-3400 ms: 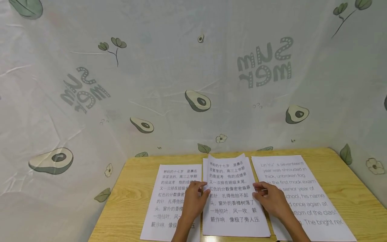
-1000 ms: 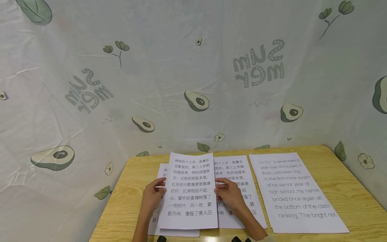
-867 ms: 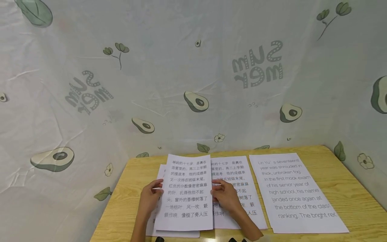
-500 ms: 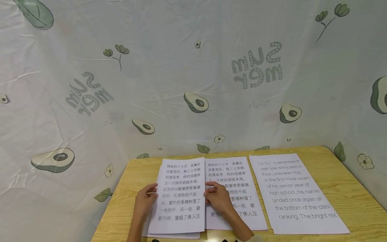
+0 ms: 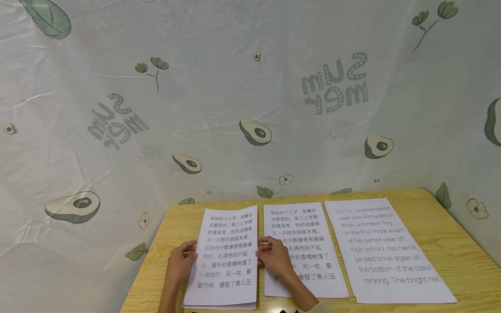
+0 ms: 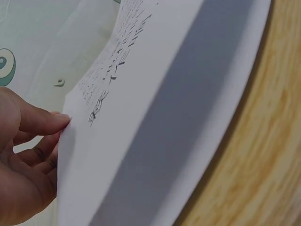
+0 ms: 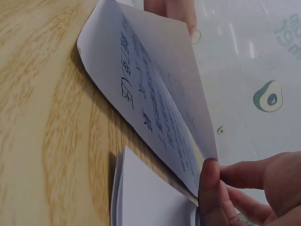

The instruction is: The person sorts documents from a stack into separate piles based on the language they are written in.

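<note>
A sheet of paper printed with Chinese text hangs just over the left stack of paper, whose edge shows below it. My left hand pinches the sheet's left edge between thumb and fingers, as the left wrist view also shows. My right hand pinches its right edge. In the right wrist view the held sheet is raised above a printed page that lies on the table. Partly behind my right hand and forearm lies the middle stack of paper, with the same Chinese text.
On the right lies another stack of paper with large English text. All the papers are on a wood-grain table. A pale curtain with avocado prints hangs behind and at both sides.
Both hands have carried the sheet leftward from above the middle stack to above the left stack and lowered it. The middle stack's text is uncovered again, except behind the right hand.
</note>
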`<control>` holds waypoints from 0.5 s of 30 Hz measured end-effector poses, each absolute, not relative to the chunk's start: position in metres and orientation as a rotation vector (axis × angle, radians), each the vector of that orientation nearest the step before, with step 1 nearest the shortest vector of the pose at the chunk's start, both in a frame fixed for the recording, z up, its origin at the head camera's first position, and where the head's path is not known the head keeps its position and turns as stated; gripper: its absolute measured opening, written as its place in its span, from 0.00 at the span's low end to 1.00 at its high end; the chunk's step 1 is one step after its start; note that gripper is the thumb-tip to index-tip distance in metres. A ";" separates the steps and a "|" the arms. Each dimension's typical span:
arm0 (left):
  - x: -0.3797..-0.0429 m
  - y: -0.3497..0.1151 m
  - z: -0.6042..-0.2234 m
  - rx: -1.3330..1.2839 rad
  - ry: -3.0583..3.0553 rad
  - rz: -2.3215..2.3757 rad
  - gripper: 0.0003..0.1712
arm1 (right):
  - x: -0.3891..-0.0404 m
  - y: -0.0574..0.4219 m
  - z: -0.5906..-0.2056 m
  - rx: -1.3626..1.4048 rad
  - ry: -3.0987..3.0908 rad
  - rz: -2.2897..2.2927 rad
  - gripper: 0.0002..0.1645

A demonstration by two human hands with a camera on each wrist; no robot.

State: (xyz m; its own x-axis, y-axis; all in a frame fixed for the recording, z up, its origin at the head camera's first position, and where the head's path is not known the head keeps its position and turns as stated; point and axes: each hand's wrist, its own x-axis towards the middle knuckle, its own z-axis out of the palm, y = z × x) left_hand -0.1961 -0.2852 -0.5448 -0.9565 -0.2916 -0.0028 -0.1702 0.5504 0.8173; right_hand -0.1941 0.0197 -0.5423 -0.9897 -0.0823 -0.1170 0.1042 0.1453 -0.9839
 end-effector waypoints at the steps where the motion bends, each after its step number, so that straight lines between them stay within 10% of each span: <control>1: -0.196 -0.286 -0.545 0.390 -2.645 -1.366 0.23 | -0.194 0.019 -0.542 0.024 2.264 -1.964 0.27; 15: -0.193 -0.288 -0.537 0.423 -2.622 -1.378 0.21 | -0.193 0.016 -0.538 -0.088 2.497 -1.860 0.19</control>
State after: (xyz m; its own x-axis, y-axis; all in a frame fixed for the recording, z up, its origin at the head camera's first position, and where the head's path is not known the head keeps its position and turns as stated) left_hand -0.1928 -0.2882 -0.5368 -0.9491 -0.3150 0.0010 -0.1778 0.5384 0.8237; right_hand -0.1935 0.0159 -0.5383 -0.9981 -0.0609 0.0128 -0.0297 0.2853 -0.9580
